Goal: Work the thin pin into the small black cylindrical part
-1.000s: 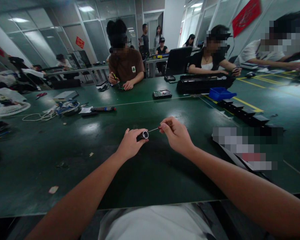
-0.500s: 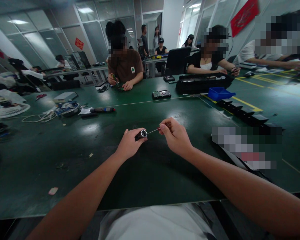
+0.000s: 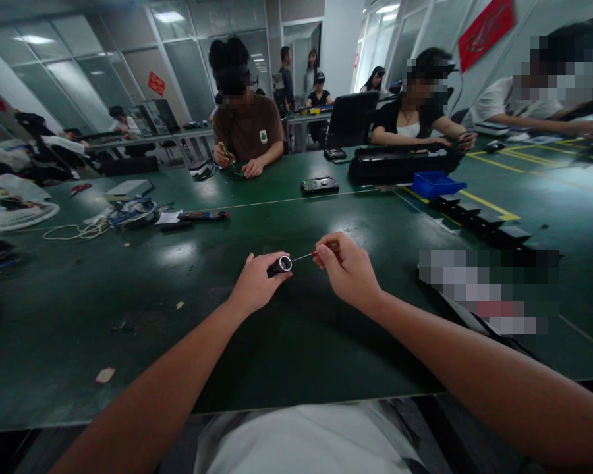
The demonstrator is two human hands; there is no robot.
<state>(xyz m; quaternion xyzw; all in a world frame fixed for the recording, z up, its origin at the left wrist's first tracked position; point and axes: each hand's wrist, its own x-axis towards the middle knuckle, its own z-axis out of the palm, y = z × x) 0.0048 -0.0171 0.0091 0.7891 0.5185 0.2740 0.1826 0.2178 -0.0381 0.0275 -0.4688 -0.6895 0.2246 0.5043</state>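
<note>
Left hand (image 3: 257,283) closed around short black cylinder with silver rim (image 3: 282,264), above green tabletop (image 3: 257,349); right hand (image 3: 348,270) pinches thin-shafted red-and-brown screwdriver (image 3: 312,254), tip at rim, contact hard to tell.

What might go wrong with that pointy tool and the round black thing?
The thin shaft of the screwdriver could slip off the black cylinder and poke the left hand, since its fingers are close by. The cylinder might also drop, because both hands hold things above the table.
</note>
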